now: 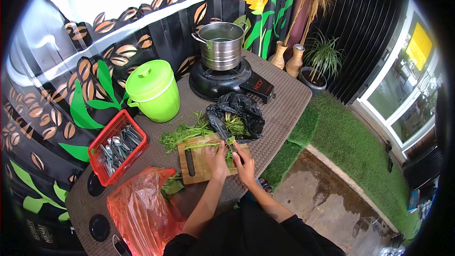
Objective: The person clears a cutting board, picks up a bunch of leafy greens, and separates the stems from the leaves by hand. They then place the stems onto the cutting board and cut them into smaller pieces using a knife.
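On the wooden cutting board [193,174] lie green leafy stalks [201,145]. My left hand [216,162] rests over the board, its fingers closed about the stalks' ends. Close beside it, my right hand [245,167] pinches a leafy green stem [231,155] between thumb and fingers. A narrow dark grey shape just beyond my fingertips merges with the black plastic bag, and I cannot make out what it is. That black plastic bag [251,109] stands open behind the board with more greens [234,124] inside. Loose leafy greens [182,136] spread past the board's far left edge.
A red basket of cutlery [141,143], a lidded green bucket [154,97] and a black stove [215,83] bearing a steel pot [221,50] stand on the brown table [279,99]. An orange plastic bag [142,208] lies at the near left, by black round discs [99,227].
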